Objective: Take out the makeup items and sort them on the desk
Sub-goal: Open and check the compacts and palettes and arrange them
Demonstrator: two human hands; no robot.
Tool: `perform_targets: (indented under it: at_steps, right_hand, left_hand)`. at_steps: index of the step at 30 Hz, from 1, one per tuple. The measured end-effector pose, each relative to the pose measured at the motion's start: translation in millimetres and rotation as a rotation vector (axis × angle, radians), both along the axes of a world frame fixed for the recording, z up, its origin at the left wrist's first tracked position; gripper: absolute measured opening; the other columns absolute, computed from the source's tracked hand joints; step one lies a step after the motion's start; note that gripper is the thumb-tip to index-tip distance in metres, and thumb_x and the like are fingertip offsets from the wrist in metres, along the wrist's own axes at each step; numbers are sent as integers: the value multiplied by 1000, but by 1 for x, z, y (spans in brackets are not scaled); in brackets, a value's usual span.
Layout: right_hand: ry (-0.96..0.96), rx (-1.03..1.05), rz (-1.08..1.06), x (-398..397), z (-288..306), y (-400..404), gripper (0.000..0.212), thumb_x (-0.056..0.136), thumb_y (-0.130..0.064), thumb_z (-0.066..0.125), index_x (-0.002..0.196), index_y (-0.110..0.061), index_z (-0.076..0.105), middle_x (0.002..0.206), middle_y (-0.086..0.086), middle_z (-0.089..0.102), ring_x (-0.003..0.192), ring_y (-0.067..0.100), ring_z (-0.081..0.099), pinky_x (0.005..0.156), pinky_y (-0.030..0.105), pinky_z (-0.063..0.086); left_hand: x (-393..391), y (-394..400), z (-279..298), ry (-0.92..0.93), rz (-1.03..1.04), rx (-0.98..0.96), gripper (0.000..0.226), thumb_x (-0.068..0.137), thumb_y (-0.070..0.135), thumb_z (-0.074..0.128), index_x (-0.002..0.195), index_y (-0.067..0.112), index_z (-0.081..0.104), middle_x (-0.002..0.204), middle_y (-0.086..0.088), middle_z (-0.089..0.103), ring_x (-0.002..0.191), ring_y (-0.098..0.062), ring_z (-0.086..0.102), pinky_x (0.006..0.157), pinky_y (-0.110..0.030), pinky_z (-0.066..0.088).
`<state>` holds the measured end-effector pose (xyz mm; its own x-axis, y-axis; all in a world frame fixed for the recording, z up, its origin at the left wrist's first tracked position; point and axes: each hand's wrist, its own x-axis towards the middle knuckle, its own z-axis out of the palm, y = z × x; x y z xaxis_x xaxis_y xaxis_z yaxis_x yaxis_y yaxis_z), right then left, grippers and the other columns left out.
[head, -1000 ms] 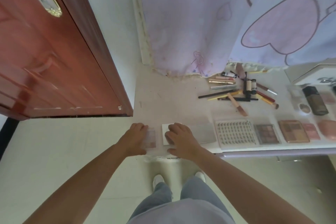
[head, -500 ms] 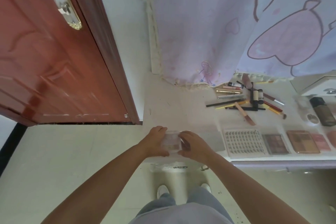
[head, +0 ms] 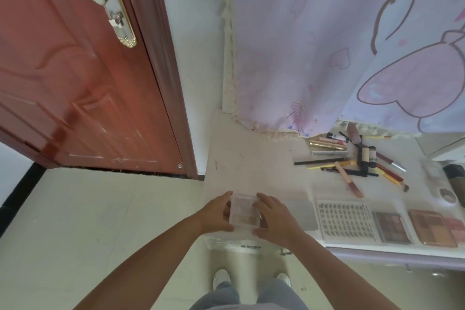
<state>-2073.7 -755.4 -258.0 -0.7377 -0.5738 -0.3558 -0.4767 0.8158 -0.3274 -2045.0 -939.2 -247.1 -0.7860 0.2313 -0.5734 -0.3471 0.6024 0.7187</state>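
at the near left edge of the desk (head: 251, 163), the left hand (head: 216, 214) and right hand (head: 274, 219) are holding a small clear palette (head: 242, 212) between curled fingers. next, i think, it is going down gently left of the flat row of palettes (head: 390, 226).

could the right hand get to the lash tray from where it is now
Probably yes. The right hand is busy gripping the small clear palette together with the left hand, but the lash tray lies just to its right on the desk, with only a flat grey card between.
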Motion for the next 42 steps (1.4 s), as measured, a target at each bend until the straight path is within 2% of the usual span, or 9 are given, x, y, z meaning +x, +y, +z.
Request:
perform_targets:
  at_steps: [3,6,14,19,29,33,36,39,42]
  right_hand:
    - [6,-8,-10,-1,11,-6,58,78,-37,59,127,-8,48,145,13,34,132,31,34,107,34,32]
    - [-98,-53,-28,-4,14,-9,56,63,-46,51,100,-8,67,105,17,65,91,39,63,78,39,53]
    - [-175,-294,-113,-16,61,-10,44,69,-24,77,110,-12,67,109,11,59,98,25,58,75,8,38]
    - [-229,-385,-147,-21,73,-12,61,50,-47,67,103,-18,71,93,-7,55,83,6,52,68,-2,32]
    - [-324,-397,-154,-26,66,-19,58,52,-39,73,103,-12,71,82,-11,54,74,-1,53,69,1,37]
    - [-402,-487,-270,-34,62,-20,34,72,-3,73,106,-2,67,85,-4,58,76,-8,58,80,3,42]
    - [-454,-477,-302,-43,61,-26,30,81,-8,66,111,-8,66,95,-3,62,81,-6,58,77,1,43]
    - [-624,-471,-458,-49,57,-37,27,91,-17,52,113,-6,63,92,-1,64,85,19,62,90,28,50]
    - [-697,-402,-548,-49,48,-51,29,93,-32,46,107,-13,63,86,-4,62,67,17,64,70,30,57]
  left_hand:
    - [-3,-3,0,-51,-17,49,95,76,-6,66,147,11,5,102,-3,47,90,-18,52,77,-23,47]
    - [-10,-12,1,-91,7,83,93,75,-3,70,147,11,12,99,-2,50,87,-16,56,80,-25,47]
    - [-18,-32,32,-90,71,236,60,70,-9,72,120,11,46,77,1,60,54,0,61,60,-16,49]
    - [-20,-38,49,-64,86,272,56,69,-11,71,113,15,47,71,4,60,51,0,60,55,-13,46]
    - [-16,-45,39,-93,99,293,55,70,-14,69,106,23,50,71,5,58,53,-1,56,56,-14,47]
    - [-12,-46,31,-88,110,285,48,68,-14,69,102,18,58,83,0,64,62,-6,59,64,-17,50]
    - [-9,-48,23,-68,159,262,51,70,-13,68,116,8,57,84,2,66,64,-1,63,67,-17,50]
    - [-3,-49,12,-53,164,156,62,72,-8,70,128,11,50,81,4,60,65,-3,59,67,-14,50]
    - [11,-47,-1,-43,201,47,79,74,-2,71,141,12,32,83,4,54,72,-8,55,66,-13,47]
